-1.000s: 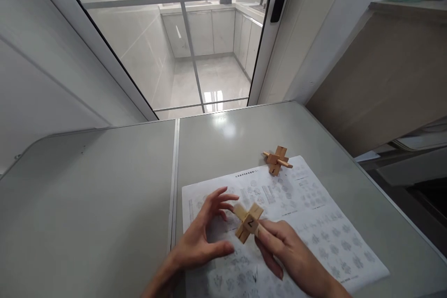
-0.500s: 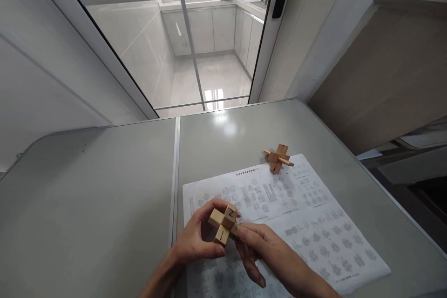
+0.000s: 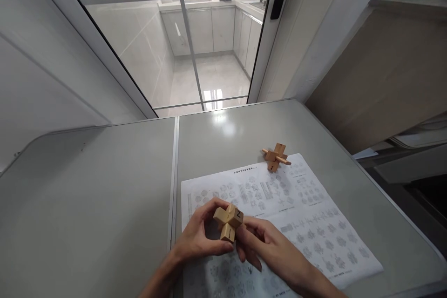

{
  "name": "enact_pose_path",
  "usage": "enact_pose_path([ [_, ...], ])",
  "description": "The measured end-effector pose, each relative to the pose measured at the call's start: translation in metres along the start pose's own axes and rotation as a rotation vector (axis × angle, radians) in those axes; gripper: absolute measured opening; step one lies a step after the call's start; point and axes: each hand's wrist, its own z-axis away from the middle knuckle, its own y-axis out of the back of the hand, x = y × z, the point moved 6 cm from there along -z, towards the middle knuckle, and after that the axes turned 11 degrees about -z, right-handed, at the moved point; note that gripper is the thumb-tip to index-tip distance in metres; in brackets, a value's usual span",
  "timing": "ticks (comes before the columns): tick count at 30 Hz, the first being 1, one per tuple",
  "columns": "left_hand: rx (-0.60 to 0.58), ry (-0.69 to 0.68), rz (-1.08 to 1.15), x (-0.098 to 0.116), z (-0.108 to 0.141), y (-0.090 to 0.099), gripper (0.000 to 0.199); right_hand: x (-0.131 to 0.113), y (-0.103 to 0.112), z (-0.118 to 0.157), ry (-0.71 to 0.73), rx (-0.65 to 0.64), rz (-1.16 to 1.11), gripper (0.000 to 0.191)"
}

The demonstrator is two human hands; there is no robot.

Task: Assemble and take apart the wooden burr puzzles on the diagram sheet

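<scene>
A light wooden burr puzzle (image 3: 228, 223), made of crossed blocks with dark marks on some faces, is held above the printed sheet. My left hand (image 3: 200, 233) curls round its left side, thumb under the lower block and fingers behind the top. From the right, my right hand (image 3: 261, 240) pinches the puzzle near its right block, its lower fingers hanging loosely below. Part of the puzzle is hidden by the fingers. Beneath both hands lies the white sheet (image 3: 328, 242), covered in small diagrams.
Another wooden cross puzzle (image 3: 276, 157), darker and with a thin stick through it, lies at the sheet's top edge. The grey table (image 3: 104, 205) has a metal seam (image 3: 173, 167) left of the sheet. A glass door (image 3: 216, 56) stands beyond the far edge.
The held puzzle has turned slightly in my fingers and shifted a little to the right. My right-hand fingers have drawn in closer to it.
</scene>
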Motion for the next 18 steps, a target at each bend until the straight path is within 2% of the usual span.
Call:
enact_pose_path([
  [11,-0.014,-0.049,0.057,0.001,0.002,-0.001,0.066,-0.014,-0.007,0.007,0.106,0.073,0.221,0.058],
  [15,-0.015,-0.066,0.040,0.005,0.003,-0.002,0.064,-0.015,-0.003,0.010,0.159,0.116,0.339,0.047],
  [18,0.005,-0.076,-0.002,0.009,0.003,-0.005,0.060,-0.016,0.004,0.013,0.269,0.196,0.494,0.032],
])
